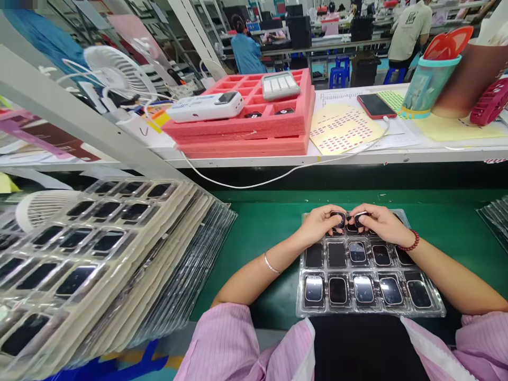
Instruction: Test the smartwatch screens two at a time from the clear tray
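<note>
A clear plastic tray (353, 312) lies on the green work surface in front of me, with dark, rounded watch-like pieces in several of its compartments. Over its back row, my left hand (323, 223) pinches one small dark piece (338, 218) between thumb and fingers. Close to its right, my right hand (383, 222) holds another dark piece (360, 218) the same way. The two pieces are apart. In the second row, the two leftmost compartments look dark, without a metal rim showing. Both hands hide part of the back row.
A tall stack of filled clear trays (159, 264) leans at the left. More trays (496, 222) stand at the right edge. The shelf (246, 161) ahead carries red foam trays (242, 140), a phone (376, 106), a teal cup (426, 92) and a white cable (254, 186).
</note>
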Motion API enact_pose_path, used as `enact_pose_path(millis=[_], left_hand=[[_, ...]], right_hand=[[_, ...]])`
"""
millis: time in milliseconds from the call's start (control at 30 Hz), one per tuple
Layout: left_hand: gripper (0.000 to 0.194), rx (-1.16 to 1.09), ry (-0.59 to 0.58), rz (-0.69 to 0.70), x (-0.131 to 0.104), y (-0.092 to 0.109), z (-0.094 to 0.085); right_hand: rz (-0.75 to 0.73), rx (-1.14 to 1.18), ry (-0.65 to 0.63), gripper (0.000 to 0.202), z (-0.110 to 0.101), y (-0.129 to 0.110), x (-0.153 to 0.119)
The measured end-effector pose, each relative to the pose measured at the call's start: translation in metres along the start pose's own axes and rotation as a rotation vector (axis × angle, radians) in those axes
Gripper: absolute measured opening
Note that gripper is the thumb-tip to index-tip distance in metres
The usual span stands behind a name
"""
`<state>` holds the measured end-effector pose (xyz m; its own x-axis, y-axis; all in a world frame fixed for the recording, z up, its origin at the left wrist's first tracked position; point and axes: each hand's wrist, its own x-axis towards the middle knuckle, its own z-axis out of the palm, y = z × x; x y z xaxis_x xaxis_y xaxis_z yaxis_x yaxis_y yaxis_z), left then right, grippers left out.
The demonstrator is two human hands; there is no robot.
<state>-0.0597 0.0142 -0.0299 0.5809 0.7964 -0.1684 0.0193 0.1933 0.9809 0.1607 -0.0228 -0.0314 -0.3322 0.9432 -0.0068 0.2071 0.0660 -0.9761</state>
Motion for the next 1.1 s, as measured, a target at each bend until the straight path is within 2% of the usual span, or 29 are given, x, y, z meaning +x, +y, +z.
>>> enact_pose_path(millis=[67, 200, 300, 367, 533, 667, 767, 933, 1100], left_hand=[[0.032, -0.004, -0.001, 0.010, -0.0006, 0.0002, 0.0000], [0.031, -0.026, -0.011, 0.047, -0.0014, -0.0004, 0.0007], [0.041, -0.046, 0.000, 0.102, -0.0012, -0.0019, 0.0018], [0.038, -0.034, 0.011, 0.118, -0.0011, -0.0029, 0.0020], [0.022, 0.036, -0.016, 0.051, -0.0016, -0.0037, 0.0007], [0.033, 0.058, -0.024, 0.063, -0.0008, -0.0051, 0.0001], [0.037, 0.069, -0.010, 0.088, 0.0009, -0.0065, -0.0006], [0.024, 0.019, -0.027, 0.065, 0.0007, -0.0048, -0.0015], [0.064, 0.007, -0.010, 0.075, -0.0012, -0.0036, -0.0008]], right_hand=[[0.000, 0.026, 0.010, 0.035, -0.0012, 0.0006, 0.0001], [-0.052, -0.041, 0.082, 0.027, -0.0002, 0.0024, 0.0006], [-0.097, -0.093, 0.054, 0.040, 0.0011, 0.0022, 0.0004], [-0.083, -0.079, 0.017, 0.042, 0.0007, 0.0017, 0.0002], [-0.052, -0.087, 0.035, 0.029, -0.0007, 0.0015, 0.0000], [-0.104, -0.218, 0.080, 0.021, 0.0007, -0.0006, -0.0001], [-0.117, -0.179, 0.027, 0.028, 0.0012, -0.0024, 0.0005], [-0.117, -0.089, -0.044, 0.035, 0.0017, -0.0006, 0.0011], [-0.095, -0.069, -0.035, 0.044, 0.0019, 0.0020, -0.0007]])
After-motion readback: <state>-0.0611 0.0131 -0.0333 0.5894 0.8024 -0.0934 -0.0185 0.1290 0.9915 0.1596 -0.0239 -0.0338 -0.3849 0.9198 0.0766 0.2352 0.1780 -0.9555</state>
